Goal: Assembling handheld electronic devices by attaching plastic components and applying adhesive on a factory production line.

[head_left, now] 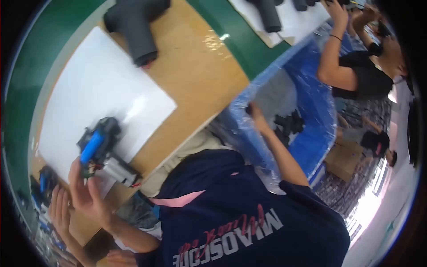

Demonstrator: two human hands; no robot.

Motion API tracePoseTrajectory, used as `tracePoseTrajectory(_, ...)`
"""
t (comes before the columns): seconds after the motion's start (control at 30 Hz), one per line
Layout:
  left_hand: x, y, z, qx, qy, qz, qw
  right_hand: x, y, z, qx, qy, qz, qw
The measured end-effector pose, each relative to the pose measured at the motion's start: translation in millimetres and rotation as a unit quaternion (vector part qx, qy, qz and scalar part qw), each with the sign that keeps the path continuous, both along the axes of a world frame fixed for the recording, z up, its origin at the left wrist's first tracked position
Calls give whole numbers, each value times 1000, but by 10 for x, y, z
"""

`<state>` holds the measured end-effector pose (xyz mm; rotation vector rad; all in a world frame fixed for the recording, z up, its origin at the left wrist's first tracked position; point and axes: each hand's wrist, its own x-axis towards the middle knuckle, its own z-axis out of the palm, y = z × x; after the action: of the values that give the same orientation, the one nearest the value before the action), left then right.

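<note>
My left hand (91,196) is open, its fingers apart, at the near end of a black mechanism (109,129) with a blue cylinder (92,147) on it. A silver motor (119,171) with red wires sits beside that cylinder. The mechanism is over the white sheet (80,84); I cannot tell whether my fingertips touch it. My right hand (258,118) reaches over the near rim of a blue plastic-lined bin (318,104). Its fingers close around a small dark thing, mostly hidden. Black parts (291,122) lie inside the bin.
A dark grey T-shaped housing (135,31) lies on the brown board (200,62). Similar housings (267,15) rest on white sheets beyond. Another person's hand (60,209) is just left of mine, near more blue-and-black assemblies (44,180). A co-worker (356,73) works at the right.
</note>
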<state>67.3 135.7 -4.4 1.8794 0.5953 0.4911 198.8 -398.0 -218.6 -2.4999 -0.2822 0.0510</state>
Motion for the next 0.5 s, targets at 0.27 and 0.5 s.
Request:
tracePoseTrajectory(0.27, 102, -1, -78, -13, -24, -14, 1000, 591, 111, 569, 101, 220, -79, 967)
tracePoseTrajectory(0.5, 47, 3, -95, 22, -55, -25, 998, 878, 133, 1133, 59, 366, -68, 926)
